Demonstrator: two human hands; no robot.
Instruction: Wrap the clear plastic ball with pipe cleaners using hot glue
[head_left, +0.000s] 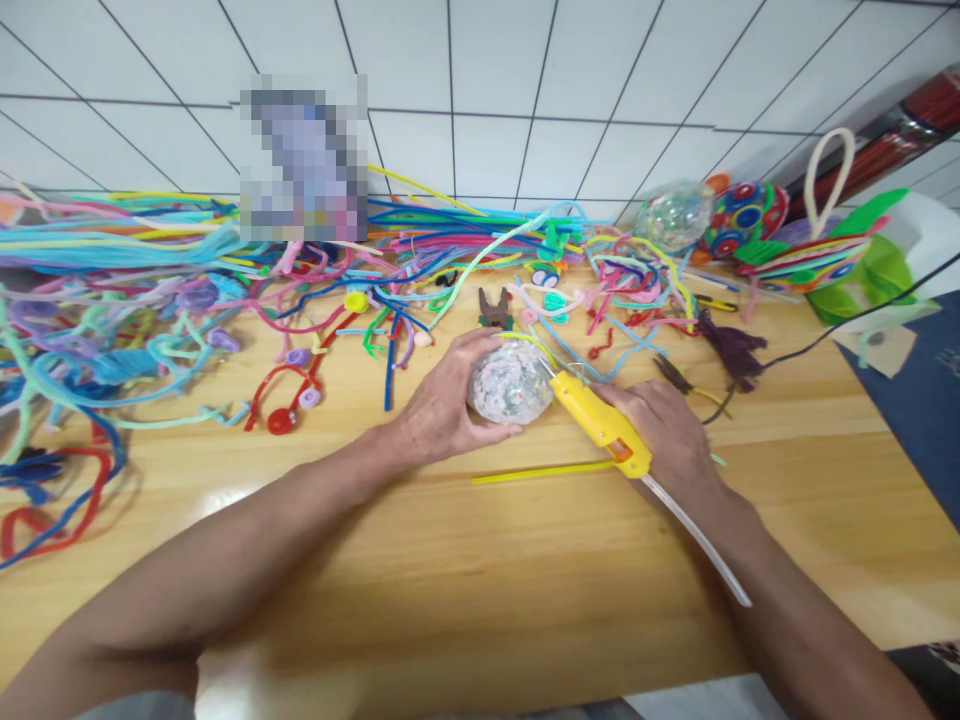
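My left hand (448,405) is wrapped round the left side of a clear ball (511,385) with whitish and coloured bits inside. Along the ball's top edge runs a yellow pipe cleaner (531,343). In my right hand (664,425) is a yellow glue gun (600,415), its nozzle at the ball's upper right side and a clear glue stick (697,540) sticking out of its rear. Another yellow pipe cleaner (540,472) lies on the table just below the ball. A brown piece (493,306) with two prongs is just behind the ball.
Heaps of coloured pipe cleaners (150,350) cover the table's left and back. At the back right are another clear ball (677,213), a colourful decorated ball (748,218) and green leaf shapes (862,285). A black cord (847,322) runs in from the right. Pliers (673,373) lie by my right hand.
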